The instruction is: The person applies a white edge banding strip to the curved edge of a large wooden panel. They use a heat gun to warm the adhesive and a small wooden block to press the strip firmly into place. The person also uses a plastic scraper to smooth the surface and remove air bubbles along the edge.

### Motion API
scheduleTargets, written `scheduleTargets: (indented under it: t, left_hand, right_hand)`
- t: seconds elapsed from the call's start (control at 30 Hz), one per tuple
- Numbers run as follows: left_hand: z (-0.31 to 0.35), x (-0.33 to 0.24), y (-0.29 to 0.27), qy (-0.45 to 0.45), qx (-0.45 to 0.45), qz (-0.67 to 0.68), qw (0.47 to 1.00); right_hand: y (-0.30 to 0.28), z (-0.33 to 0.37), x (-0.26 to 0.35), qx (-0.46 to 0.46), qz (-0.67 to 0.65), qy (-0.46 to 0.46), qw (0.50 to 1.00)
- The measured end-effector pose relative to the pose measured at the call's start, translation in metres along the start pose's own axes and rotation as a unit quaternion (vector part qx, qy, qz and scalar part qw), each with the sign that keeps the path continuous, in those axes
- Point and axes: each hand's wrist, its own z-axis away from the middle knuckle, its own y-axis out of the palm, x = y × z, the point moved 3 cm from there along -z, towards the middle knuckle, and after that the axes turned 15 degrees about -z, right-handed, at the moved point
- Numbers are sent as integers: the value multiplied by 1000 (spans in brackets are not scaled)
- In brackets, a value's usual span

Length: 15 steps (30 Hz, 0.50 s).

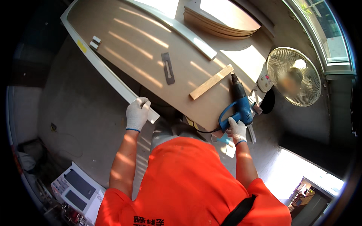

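In a white knit glove, my left hand (pixel 136 116) is closed around a long white strip (pixel 102 67) near its near end. The strip runs away along the left edge of a brown board (pixel 147 56), with a gap between them at the near end. My right hand (pixel 237 132), gloved too, grips the handle of a blue heat gun (pixel 245 109) over the board's near right corner. The dark nozzle points away from me. Just left of the nozzle lies a wooden bar (pixel 212 81). A dark slotted plate (pixel 168 68) rests mid-board.
Two small white blocks (pixel 95 42) sit by the board's left edge. Another white strip (pixel 188 35) and stacked curved boards (pixel 220 22) lie on the far side. A fan (pixel 294 76) stands at right, below a window (pixel 324 34). A white box (pixel 81 192) is at lower left.
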Motion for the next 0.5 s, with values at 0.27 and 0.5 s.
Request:
scheduleTargets:
  t: [0.27, 0.5]
  left_hand:
    - [71, 34, 10, 147, 61, -161, 974]
    - [58, 37, 17, 192, 48, -194, 961]
  right_hand:
    - [72, 53, 32, 143, 147, -292, 934]
    - [261, 57, -18, 443, 52, 82, 891]
